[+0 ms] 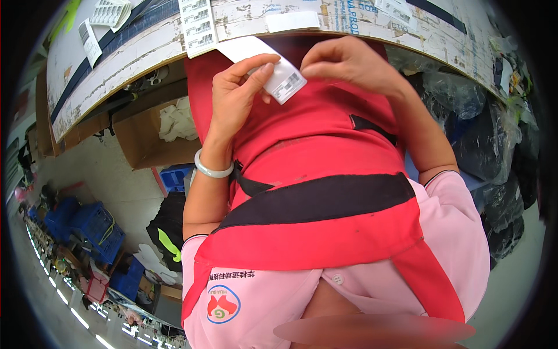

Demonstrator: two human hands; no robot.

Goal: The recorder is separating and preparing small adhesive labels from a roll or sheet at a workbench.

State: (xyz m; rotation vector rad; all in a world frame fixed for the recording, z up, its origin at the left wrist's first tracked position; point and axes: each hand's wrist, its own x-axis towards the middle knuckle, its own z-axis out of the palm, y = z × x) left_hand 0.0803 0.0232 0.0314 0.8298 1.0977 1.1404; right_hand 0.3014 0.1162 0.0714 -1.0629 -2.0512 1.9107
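A strip of white barcode labels [286, 74] is pinched between the thumb and fingers of my left hand [237, 92]. Its printed lower end points down toward my red apron [325, 157], while the blank upper part reaches back to the table edge. My right hand [347, 63] is curled, with thumb and forefinger pressed together close by the strip's right corner. Whether those fingertips grip the corner or some small piece cannot be made out. A white bangle [213, 165] circles my left wrist.
On the worn white table [139, 49] lie a label sheet [199, 24], a blank white slip [292, 22] and more label strips [92, 44]. Below stands a cardboard box [135, 139] holding white paper. Plastic-wrapped dark bags [485, 145] crowd the right; blue crates [96, 231] stand left.
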